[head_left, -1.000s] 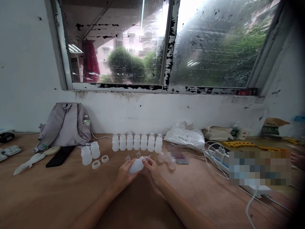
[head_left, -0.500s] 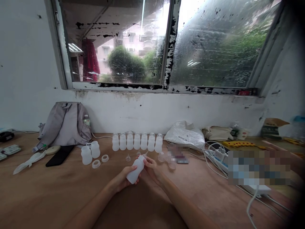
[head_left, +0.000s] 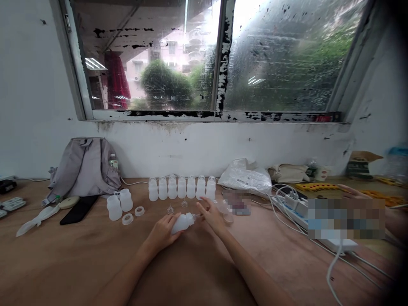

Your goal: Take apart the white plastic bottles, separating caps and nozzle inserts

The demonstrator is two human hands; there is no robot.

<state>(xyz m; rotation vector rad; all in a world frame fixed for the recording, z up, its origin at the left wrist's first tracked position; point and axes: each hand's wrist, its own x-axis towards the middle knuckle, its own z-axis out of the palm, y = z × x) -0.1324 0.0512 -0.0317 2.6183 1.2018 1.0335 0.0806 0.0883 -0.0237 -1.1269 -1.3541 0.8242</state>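
Note:
My left hand (head_left: 166, 230) is wrapped round a frosted white bottle (head_left: 182, 223), which lies tilted with its neck to the right. Beside the neck is my right hand (head_left: 213, 216), its fingers spread near a clear teat at the bottle's mouth. Two clear teats (head_left: 170, 209) stand on the table just beyond. Behind them several capped bottles (head_left: 181, 187) form a row. To the left are two open bottles (head_left: 114, 208) and two white rings (head_left: 127, 219). Clear caps (head_left: 228, 218) lie right of my right hand.
A grey backpack (head_left: 86, 165), a black pouch (head_left: 78, 210) and a plastic bag (head_left: 245, 176) rest on the brown table (head_left: 63, 263). At right are a power strip (head_left: 338, 242), cables and another person's hand.
The bottle has tipped from a steep slant to nearly level. My right hand has opened and come off its neck. The view has shifted slightly.

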